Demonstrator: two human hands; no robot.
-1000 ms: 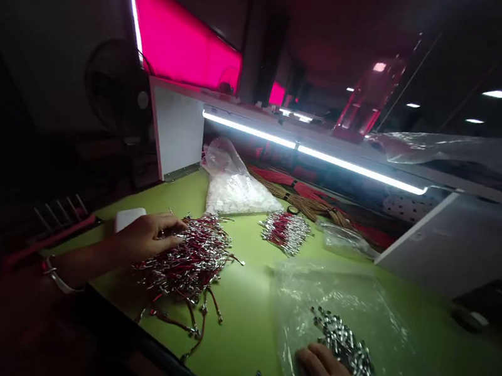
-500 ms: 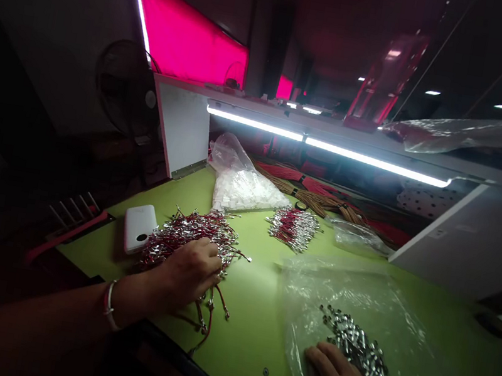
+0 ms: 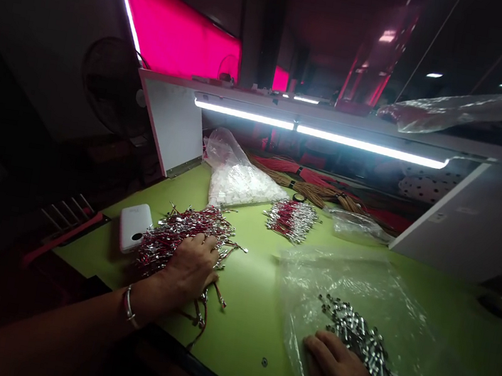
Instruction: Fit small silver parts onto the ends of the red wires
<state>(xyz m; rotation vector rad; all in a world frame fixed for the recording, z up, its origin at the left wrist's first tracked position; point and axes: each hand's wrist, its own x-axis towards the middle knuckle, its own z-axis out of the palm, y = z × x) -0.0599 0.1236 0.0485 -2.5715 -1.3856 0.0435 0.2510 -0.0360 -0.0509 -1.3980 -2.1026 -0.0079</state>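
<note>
My left hand (image 3: 193, 266) rests on a heap of short red wires with silver metal ends (image 3: 161, 243). Its fingers curl down into the wires, and the fingertips are hidden. A few wires stick out below the hand. On the right, my right hand (image 3: 339, 370) lies over a clear plastic bag (image 3: 303, 310), beside a scatter of small shiny metal parts (image 3: 361, 336). Its fingers are bent and pressed together; the thumb and anything in the grip are hidden. Farther back, a neater pile of red wires with silver ends (image 3: 292, 220) lies on the green tabletop (image 3: 257, 297).
A white box-shaped device (image 3: 134, 227) stands left of the wire heap. Behind are a bag of white pieces (image 3: 244, 184), bundles of brown wire (image 3: 321, 193) and a smaller clear bag (image 3: 359, 227). A shelf light (image 3: 372, 147) spans the back; a fan (image 3: 114, 87) stands left.
The camera view has shifted slightly. My left hand remains at the wire heap with its wrist turned a little; my right hand stays by the metal parts.
</note>
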